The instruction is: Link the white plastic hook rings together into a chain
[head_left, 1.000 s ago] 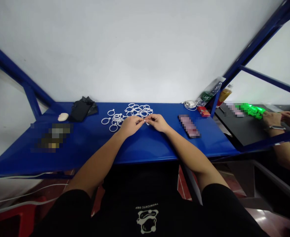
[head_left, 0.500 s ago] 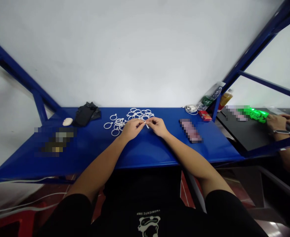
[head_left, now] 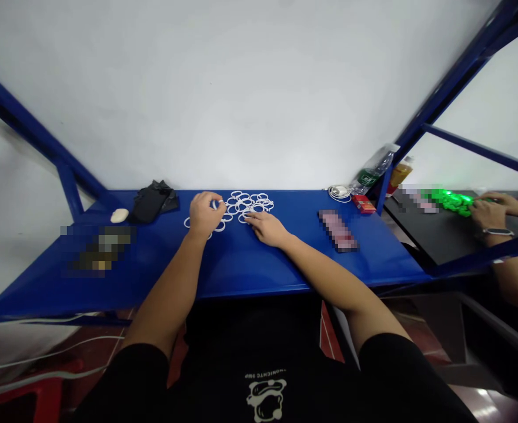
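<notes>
Several thin white rings (head_left: 243, 203), some with a small tab, lie in a loose, overlapping cluster on the blue tabletop (head_left: 259, 264). At the cluster's left side, my left hand (head_left: 204, 216) is curled, with part of a white ring (head_left: 216, 204) showing between thumb and fingers; more rings lie partly hidden under this hand. My right hand (head_left: 267, 229) is at the cluster's near right edge, its fingers together and its fingertips on another white ring (head_left: 243, 217).
To the left lie a black plastic bag (head_left: 155, 201), a pale rounded object (head_left: 119, 215) and a blurred item (head_left: 104, 247). On the right are a blurred pink item (head_left: 338, 230), a red box (head_left: 364, 204), a white cable (head_left: 340, 192) and a bottle (head_left: 371, 176). Another person's hands (head_left: 492, 211) work beyond the blue frame.
My hands were together at a small white piece; now they are apart. The left has moved left over the rings, and the right has shifted slightly left and down onto a ring.
</notes>
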Demonstrator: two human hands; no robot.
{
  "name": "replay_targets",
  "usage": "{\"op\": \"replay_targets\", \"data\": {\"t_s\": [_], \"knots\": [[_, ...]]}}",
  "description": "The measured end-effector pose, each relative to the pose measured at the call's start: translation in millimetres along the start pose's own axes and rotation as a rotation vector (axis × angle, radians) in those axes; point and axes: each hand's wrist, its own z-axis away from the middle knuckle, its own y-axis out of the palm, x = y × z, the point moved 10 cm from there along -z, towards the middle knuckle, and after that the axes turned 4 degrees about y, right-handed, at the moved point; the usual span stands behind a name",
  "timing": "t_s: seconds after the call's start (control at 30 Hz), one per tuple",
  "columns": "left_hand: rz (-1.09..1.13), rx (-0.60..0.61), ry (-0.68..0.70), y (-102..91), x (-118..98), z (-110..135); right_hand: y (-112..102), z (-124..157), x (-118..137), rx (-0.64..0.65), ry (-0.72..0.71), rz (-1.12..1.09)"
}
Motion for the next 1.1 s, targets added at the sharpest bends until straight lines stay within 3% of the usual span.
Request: {"op": "replay_targets", "data": {"t_s": [0.17, 0.3, 0.37, 0.53, 0.87, 1.1], "knots": [[-0.162, 0.200, -0.077, 23.1, 27.3, 1.1, 2.2, -1.2, -6.3, 0.002, 0.007, 0.058], [-0.246, 0.367, -0.075, 43.7, 32.9, 8.8, -2.2, 3.2, -17.7, -0.018, 0.055, 0.043], [-0.249, 0.383, -0.048, 47.3, 30.1, 10.7, -4.7, 4.7, -21.0, -0.022, 0.067, 0.032], [-0.179, 0.325, 0.016, 47.1, 16.3, 11.2, -8.2, 6.5, -20.8, -0.009, 0.059, 0.018], [0.022, 0.398, 0.290, 73.3, -27.4, 26.3, -10.3, 8.3, -19.1, 0.024, 0.127, 0.009], [0.103, 0.392, 0.452, 74.8, -63.0, 41.4, -19.6, 9.6, -16.8, -0.074, 0.088, -0.064]]}}
